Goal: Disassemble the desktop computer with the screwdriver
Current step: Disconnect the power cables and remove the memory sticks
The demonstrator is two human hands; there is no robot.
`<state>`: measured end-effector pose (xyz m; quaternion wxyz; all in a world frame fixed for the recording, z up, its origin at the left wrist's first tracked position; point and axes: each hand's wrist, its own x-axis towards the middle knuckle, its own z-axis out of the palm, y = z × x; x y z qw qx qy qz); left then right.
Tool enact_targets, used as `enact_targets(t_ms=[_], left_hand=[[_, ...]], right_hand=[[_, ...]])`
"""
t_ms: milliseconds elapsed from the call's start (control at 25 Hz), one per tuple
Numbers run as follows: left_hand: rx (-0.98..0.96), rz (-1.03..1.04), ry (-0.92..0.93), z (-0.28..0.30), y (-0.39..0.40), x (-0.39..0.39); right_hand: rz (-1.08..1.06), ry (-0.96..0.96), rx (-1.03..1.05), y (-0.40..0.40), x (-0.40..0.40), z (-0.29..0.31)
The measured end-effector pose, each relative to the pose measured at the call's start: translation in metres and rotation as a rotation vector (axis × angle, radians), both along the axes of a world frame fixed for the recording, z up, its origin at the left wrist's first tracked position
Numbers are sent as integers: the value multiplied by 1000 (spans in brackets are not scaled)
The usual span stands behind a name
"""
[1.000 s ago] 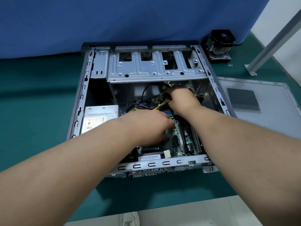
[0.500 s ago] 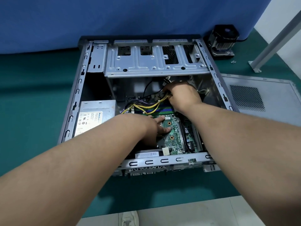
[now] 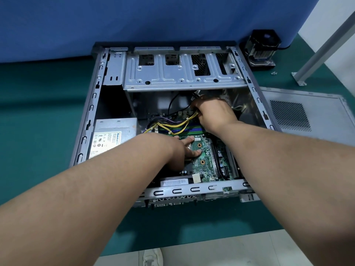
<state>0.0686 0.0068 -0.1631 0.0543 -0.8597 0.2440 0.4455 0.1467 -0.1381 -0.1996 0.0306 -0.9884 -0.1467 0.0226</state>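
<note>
One desktop computer case (image 3: pixel 92 104) lies on its side, open, on the green table (image 3: pixel 38 131), its far edge against the blue partition (image 3: pixel 134 20). Two bare hands reach inside. The left hand (image 3: pixel 178 150) rests on the one green motherboard (image 3: pixel 206 162) with straight fingers (image 3: pixel 189 140) pressing flat, its grip open and holding nothing. The right hand (image 3: pixel 213 114) is deeper in, at the far right of the board, its grip closed around a bundle of yellow and black cables (image 3: pixel 184 123) that runs leftward to the single grey power supply (image 3: pixel 113 135) in the case's left corner. One metal drive cage (image 3: pixel 180 73) spans the far half of the case and overhangs the cavity, so the right hand works just under its front edge with little room above. The near rim of the case (image 3: pixel 192 190) crosses under both forearms. To the right of the case, one removed side panel (image 3: pixel 307 120) with a perforated vent lies flat on the table, just beside the case wall. One black cooler fan (image 3: pixel 262 48) stands at the far right corner near the partition, with a few small screws (image 3: pixel 274 73) close by and a grey metal post (image 3: pixel 322 47) slanting up beyond them. Open table stretches to the left of the case. No screwdriver is visible.
</note>
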Motion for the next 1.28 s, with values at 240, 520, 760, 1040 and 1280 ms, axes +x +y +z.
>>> enact_targets(t_ms=[240, 520, 760, 1040, 1280], left_hand=[[-7, 15, 4, 0, 0, 1], [5, -1, 14, 1, -1, 2], [-10, 6, 12, -2, 0, 3], [-18, 13, -14, -4, 1, -1], [-36, 15, 5, -5, 3, 1]], right_hand=[[33, 8, -26, -1, 2, 0], [11, 41, -19, -1, 1, 2], [44, 17, -31, -2, -3, 5], [114, 144, -191, 5, -13, 16], [553, 75, -274, -30, -45, 73]])
